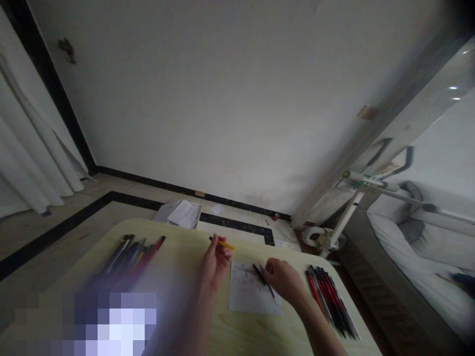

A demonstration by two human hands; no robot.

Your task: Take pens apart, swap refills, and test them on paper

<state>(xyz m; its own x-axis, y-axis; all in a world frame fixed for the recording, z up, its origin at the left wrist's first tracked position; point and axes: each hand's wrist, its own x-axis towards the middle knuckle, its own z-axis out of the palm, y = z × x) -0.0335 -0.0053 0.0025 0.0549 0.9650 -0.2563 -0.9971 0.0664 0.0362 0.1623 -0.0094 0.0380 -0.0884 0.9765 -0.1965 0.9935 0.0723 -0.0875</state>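
Note:
My left hand is closed in a pinch around a yellow pen with a dark end, raised above the far side of the table. My right hand is curled over the right part of a white sheet of paper marked with dark and reddish scribbles. By its fingertips a black pen lies slanted on the sheet. A thin dark tip shows just below these fingers, and whether they grip it is hard to make out.
Several pens in red, black and silver lie side by side at the table's right. Another group of pens lies at the left, partly blurred. Beyond the pale wooden table are a box with papers, exercise equipment and a sofa.

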